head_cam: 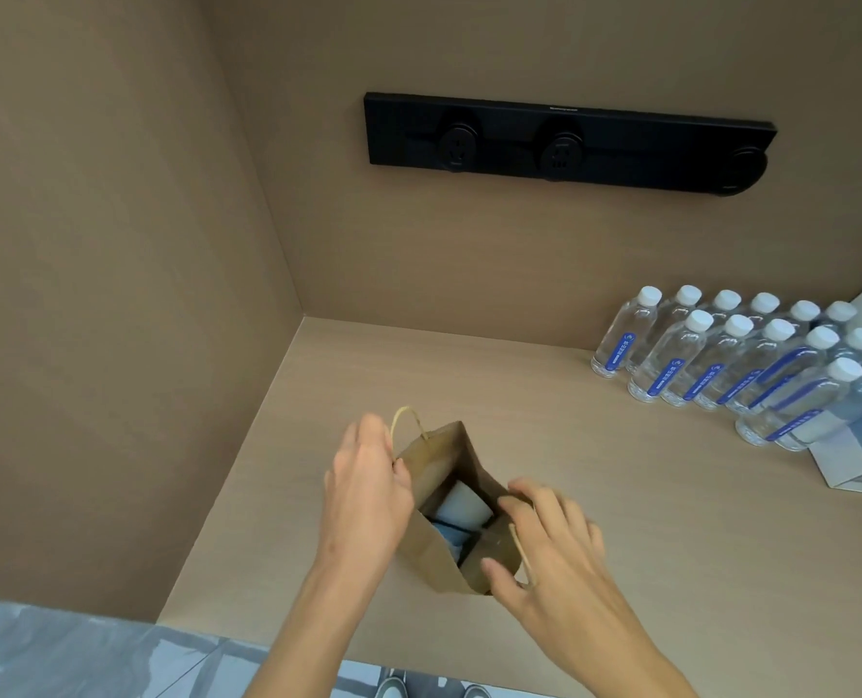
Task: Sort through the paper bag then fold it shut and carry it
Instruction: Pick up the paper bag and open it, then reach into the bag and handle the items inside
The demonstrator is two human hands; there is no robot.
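A pale wood-grain tabletop (595, 496) sits in a matte tan alcove, with a black socket strip (570, 143) on the back wall and rows of clear, white-capped water bottles (721, 355) to the right. Near the front edge stands the brown paper bag (434, 556), creased kraft with twisted cord handles, its mouth spread by the left hand (368, 491) gripping the left rim and the right hand (545, 541), whose fingers (524, 493) curl over the right rim. This looks like the sorting step, a white boxy item (461, 503) and something blue (451, 539) showing inside; next, one hand would need to let go and reach in.
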